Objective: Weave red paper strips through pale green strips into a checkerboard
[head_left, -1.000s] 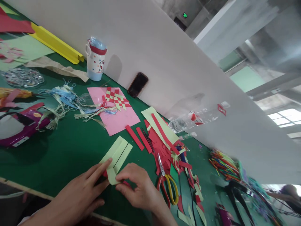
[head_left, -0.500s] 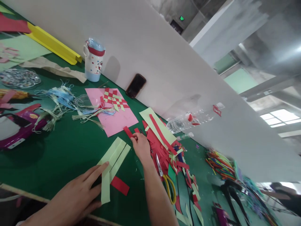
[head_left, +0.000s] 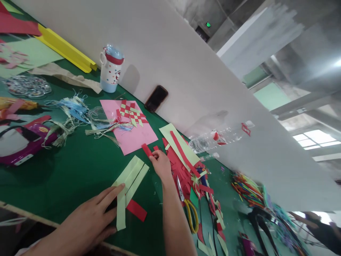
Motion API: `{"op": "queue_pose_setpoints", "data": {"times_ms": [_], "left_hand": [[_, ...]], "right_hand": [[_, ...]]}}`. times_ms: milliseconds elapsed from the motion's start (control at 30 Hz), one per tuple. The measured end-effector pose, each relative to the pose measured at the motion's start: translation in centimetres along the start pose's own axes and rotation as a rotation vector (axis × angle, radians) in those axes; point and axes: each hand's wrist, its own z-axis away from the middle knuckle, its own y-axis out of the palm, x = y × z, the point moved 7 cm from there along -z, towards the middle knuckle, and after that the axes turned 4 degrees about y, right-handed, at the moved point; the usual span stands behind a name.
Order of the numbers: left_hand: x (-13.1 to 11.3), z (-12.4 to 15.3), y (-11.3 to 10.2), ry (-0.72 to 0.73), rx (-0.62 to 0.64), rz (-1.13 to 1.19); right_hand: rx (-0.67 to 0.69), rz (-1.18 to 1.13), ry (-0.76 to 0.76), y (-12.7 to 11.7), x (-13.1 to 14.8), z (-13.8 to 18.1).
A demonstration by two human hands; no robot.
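Beside the pink sheet (head_left: 134, 140), the right hand (head_left: 161, 164) pinched a red strip (head_left: 146, 150), seemingly a fetching step needing clean lifting, while the left hand (head_left: 93, 213), fingers extended, pressed pale green strips (head_left: 130, 172).

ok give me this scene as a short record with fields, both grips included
left grip: fingers resting on pale green strips
right grip: fingertips at a red strip; firm pinch unclear
between them: second red strip, sticking out from the green ones
pink sheet: bears a red-and-green woven piece
along wall: cup, phone, clear bottle
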Motion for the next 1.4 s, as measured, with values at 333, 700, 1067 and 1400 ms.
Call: {"op": "queue_pose_setpoints", "data": {"times_ms": [333, 700, 1067, 1400], "left_hand": [[-0.5, -0.1, -0.5, 0.023, -0.007, -0.009], [-0.2, -0.3, -0.8, 0.0, 0.021, 0.013], [-0.1, 0.1, -0.7, -0.002, -0.021, -0.02], [0.0, 0.2, -0.7, 0.052, -0.065, 0.006]], "right_hand": [[-0.051, -0.154, -0.064, -2.7, 0.8, 1.9], [0.115, -0.203, -0.3, -3.2, 3.4, 11.8], [-0.274, -0.151, -0.591, -3.4, 3.9, 17.4], [-0.456, -0.019, -0.82, -3.6, 4.5, 21.2]]}}
